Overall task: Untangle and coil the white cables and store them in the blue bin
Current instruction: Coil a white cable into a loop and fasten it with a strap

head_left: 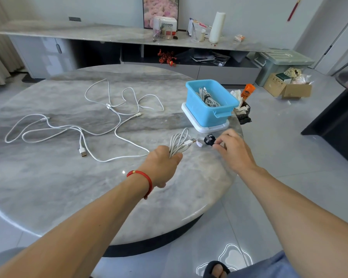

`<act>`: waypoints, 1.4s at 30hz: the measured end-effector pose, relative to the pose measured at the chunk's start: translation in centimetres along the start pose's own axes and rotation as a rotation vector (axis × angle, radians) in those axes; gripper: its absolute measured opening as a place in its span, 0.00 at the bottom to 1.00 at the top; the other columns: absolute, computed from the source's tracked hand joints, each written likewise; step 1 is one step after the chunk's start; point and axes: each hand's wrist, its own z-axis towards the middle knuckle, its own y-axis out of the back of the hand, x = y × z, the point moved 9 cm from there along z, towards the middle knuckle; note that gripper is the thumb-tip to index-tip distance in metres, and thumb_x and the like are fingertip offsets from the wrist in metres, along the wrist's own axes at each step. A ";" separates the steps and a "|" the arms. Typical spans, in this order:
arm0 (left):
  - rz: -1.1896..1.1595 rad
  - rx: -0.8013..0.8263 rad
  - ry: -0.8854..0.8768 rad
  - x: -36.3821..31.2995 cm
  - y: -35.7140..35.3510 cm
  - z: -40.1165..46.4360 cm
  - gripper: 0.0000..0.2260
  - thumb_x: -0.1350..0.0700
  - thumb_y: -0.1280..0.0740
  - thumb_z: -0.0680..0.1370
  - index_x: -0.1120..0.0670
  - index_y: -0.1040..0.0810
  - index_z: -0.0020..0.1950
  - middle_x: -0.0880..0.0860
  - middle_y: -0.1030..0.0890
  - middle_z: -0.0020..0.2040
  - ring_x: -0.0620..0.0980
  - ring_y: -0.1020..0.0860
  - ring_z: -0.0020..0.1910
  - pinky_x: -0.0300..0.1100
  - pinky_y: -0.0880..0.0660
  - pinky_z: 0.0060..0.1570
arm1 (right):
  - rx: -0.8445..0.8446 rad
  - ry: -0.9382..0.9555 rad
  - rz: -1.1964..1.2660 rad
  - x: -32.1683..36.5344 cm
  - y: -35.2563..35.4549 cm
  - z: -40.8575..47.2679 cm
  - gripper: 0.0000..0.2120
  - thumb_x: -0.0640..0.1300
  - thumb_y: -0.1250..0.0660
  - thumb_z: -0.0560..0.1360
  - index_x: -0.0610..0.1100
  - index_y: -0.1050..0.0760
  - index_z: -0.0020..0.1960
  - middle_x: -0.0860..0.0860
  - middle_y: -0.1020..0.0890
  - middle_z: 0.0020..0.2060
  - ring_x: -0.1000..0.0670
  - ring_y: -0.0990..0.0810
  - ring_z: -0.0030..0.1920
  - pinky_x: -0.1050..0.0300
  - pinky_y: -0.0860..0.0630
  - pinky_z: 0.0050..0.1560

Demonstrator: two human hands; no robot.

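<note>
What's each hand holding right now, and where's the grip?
Left hand grips a coiled white cable at the near end of its loops, USB plug sticking out. Right hand pinches a small black tie at its near edge with the fingertips.

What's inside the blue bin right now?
The blue bin holds a coiled white cable bundle with a dark tie around it. The near wall hides the bottom, so anything beneath the bundle cannot be seen.
</note>
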 end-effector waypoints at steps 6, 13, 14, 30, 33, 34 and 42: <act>-0.021 0.013 -0.011 -0.4 0.6 -0.8 0.15 0.50 0.38 0.83 0.57 0.35 0.42 0.56 0.32 0.37 0.55 0.36 0.29 0.39 0.36 0.24 | -0.036 -0.201 0.361 -1.1 2.9 -1.4 0.05 0.47 0.26 0.77 0.48 0.17 0.43 0.51 0.16 0.45 0.52 0.20 0.44 0.59 0.27 0.46; -0.031 0.020 -0.038 -1.0 0.7 -2.0 0.15 0.51 0.38 0.83 0.56 0.36 0.41 0.56 0.34 0.36 0.53 0.38 0.29 0.39 0.38 0.24 | 0.065 -0.374 0.824 -0.6 2.3 -2.9 0.08 0.44 0.31 0.82 0.39 0.17 0.48 0.50 0.13 0.42 0.51 0.17 0.44 0.53 0.19 0.51; -0.031 0.019 -0.041 -1.0 0.7 -2.1 0.15 0.51 0.38 0.83 0.56 0.36 0.41 0.56 0.34 0.36 0.53 0.38 0.29 0.39 0.38 0.23 | 0.056 -0.378 0.854 -0.4 2.3 -2.8 0.08 0.43 0.31 0.82 0.40 0.18 0.49 0.49 0.13 0.42 0.50 0.16 0.44 0.51 0.18 0.54; -0.365 0.056 -0.026 -1.2 -1.7 -1.2 0.11 0.53 0.38 0.84 0.55 0.34 0.44 0.54 0.35 0.35 0.50 0.38 0.26 0.37 0.39 0.24 | 0.031 -0.545 0.789 1.0 0.2 -0.4 0.12 0.46 0.42 0.86 0.40 0.23 0.52 0.46 0.12 0.35 0.46 0.12 0.37 0.59 0.20 0.36; -0.534 0.059 -0.055 -2.5 -3.6 -0.4 0.11 0.53 0.39 0.84 0.57 0.31 0.45 0.55 0.29 0.36 0.49 0.36 0.26 0.37 0.36 0.23 | 0.058 -0.515 0.793 1.9 -0.8 -0.4 0.13 0.46 0.43 0.86 0.38 0.25 0.53 0.45 0.14 0.33 0.43 0.15 0.32 0.58 0.23 0.30; -0.562 0.036 -0.064 -2.8 -4.0 0.0 0.11 0.53 0.39 0.84 0.57 0.29 0.45 0.56 0.26 0.37 0.49 0.35 0.25 0.38 0.36 0.23 | 0.074 -0.500 0.789 2.1 -1.1 -0.4 0.13 0.47 0.43 0.86 0.38 0.26 0.53 0.44 0.14 0.33 0.43 0.15 0.32 0.58 0.24 0.29; -0.730 -0.053 -0.035 -3.7 -5.7 2.9 0.10 0.53 0.40 0.85 0.58 0.24 0.50 0.50 0.17 0.46 0.47 0.33 0.22 0.40 0.35 0.25 | 0.174 -0.331 0.716 4.0 -1.6 -0.7 0.11 0.51 0.43 0.85 0.44 0.28 0.57 0.48 0.13 0.45 0.47 0.18 0.27 0.58 0.32 0.25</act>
